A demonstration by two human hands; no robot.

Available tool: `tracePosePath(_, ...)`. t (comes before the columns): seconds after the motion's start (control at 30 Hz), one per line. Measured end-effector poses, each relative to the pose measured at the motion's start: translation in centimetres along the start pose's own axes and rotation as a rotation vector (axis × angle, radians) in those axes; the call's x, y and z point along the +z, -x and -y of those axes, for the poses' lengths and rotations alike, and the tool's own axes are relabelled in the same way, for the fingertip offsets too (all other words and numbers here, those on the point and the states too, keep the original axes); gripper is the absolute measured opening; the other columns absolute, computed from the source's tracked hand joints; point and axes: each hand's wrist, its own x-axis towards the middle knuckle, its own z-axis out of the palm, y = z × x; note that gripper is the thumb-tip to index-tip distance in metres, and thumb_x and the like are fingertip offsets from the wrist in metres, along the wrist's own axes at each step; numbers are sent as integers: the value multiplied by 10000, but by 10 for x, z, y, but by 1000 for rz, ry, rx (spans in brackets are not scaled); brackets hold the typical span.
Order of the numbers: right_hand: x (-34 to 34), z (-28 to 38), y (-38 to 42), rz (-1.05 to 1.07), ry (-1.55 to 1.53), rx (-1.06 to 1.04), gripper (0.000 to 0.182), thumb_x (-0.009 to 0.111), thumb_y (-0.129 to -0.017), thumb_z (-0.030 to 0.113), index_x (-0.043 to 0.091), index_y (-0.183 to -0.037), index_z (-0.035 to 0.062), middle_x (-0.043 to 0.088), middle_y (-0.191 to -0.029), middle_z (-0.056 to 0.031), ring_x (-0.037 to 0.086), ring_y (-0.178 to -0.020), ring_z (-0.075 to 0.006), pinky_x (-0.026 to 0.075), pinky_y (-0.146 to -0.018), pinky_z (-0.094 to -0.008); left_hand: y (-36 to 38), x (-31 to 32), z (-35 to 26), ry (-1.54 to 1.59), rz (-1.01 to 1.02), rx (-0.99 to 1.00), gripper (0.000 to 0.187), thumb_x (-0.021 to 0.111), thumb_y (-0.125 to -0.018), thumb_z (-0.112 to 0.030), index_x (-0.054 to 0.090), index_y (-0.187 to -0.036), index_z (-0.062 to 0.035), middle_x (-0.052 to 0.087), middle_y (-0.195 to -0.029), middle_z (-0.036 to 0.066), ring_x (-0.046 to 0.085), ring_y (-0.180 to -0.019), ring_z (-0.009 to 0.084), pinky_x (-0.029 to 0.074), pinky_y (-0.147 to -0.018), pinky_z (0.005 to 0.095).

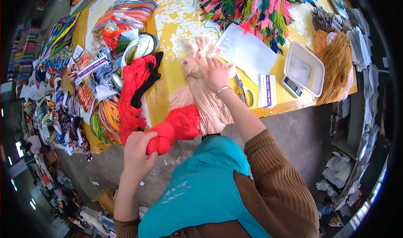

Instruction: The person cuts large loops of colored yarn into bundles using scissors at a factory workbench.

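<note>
My left hand (pixel 140 151) is closed around the knotted end of a red thread hank (pixel 174 130) at the table's front edge. The hank's loose strands reach right, against pale pink thread. My right hand (pixel 218 75) lies on the pale pink thread hanks (pixel 197 80), fingers stretched out over their right side; its fingertips rest near the upper knots. Just right of that hand are yellow-handled scissors (pixel 243 91) and a white sheet with handwriting (pixel 247 49). Another red hank (pixel 136 91) lies left, beside a black hank (pixel 147 79).
Multicoloured thread bundles (pixel 256 11) cover the table's far side. At the right are a white plastic tub (pixel 304 66) on a small scale (pixel 291 87), a printed card (pixel 267 91) and brown thread (pixel 336 66). More hanks (pixel 121 22) lie at the left on the yellow table (pixel 168 36).
</note>
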Motion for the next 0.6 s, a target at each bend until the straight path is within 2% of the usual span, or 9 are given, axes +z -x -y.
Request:
tracePosePath(0.03,2,-3,-11,111,1,24,492,577,-884,367,532,-1257,49,592,-1212,-154,536,-1136,-345,384,-990,-496,-7,3,-1,10,16,17,470,674,-598,19,604,-1058,-47,560,-901,154,555,-877,355,455,-779,433)
tracePosePath(0.1,20,-24,-33,11,-19,68,471,564,-884,396,543,-1239,87,585,-1222,-156,555,-1110,-353,425,-955,-479,-18,7,-3,-14,37,24,468,680,-598,13,605,-1056,-45,557,-895,153,553,-870,352,454,-773,434)
tracePosePath(0.17,15,-29,-48,180,64,214,426,538,-892,419,555,-1199,123,596,-1192,-155,572,-1080,-354,464,-912,-459,-25,11,-4,-34,68,38,466,686,-598,6,606,-1054,-44,555,-888,152,551,-864,349,453,-767,435)
tracePosePath(0.2,16,-27,-57,319,71,188,395,499,-917,431,560,-1172,137,605,-1173,-152,579,-1077,-363,472,-913,-450,-29,14,-4,-41,80,48,469,689,-596,1,604,-1055,-43,552,-884,148,549,-859,346,450,-763,432)
tracePosePath(0.23,23,-27,-57,320,71,193,395,499,-917,431,560,-1172,137,605,-1173,-152,579,-1077,-363,472,-913,-450,-32,17,-4,-47,90,56,471,692,-595,-3,601,-1055,-42,550,-881,144,547,-854,343,447,-758,429)
tracePosePath(0.33,48,-23,-54,405,-175,-62,409,456,-944,431,558,-1185,116,596,-1205,-138,581,-1089,-351,463,-930,-436,-42,23,-6,-31,142,77,474,693,-601,-12,597,-1064,-44,547,-874,135,545,-848,337,439,-750,422)
tracePosePath(0.43,48,-27,-59,474,-302,-45,417,444,-951,417,558,-1199,103,609,-1166,-134,584,-1066,-342,459,-922,-430,-51,29,-6,-29,146,120,480,693,-603,-15,596,-1072,-49,548,-869,128,545,-843,334,434,-747,425)
tracePosePath(0.57,38,-29,-57,465,-391,-85,381,467,-950,368,578,-1189,93,630,-1128,-142,593,-1036,-357,457,-914,-428,-80,23,-19,2,172,181,471,690,-613,-21,597,-1074,-51,549,-866,124,545,-840,332,434,-746,436)
tracePosePath(0.6,37,-29,-55,378,-391,-97,357,490,-945,344,599,-1168,87,638,-1128,-140,608,-1031,-337,463,-908,-414,-90,21,-25,-5,168,222,464,678,-607,-18,602,-1063,-56,549,-868,133,546,-839,341,440,-742,433)
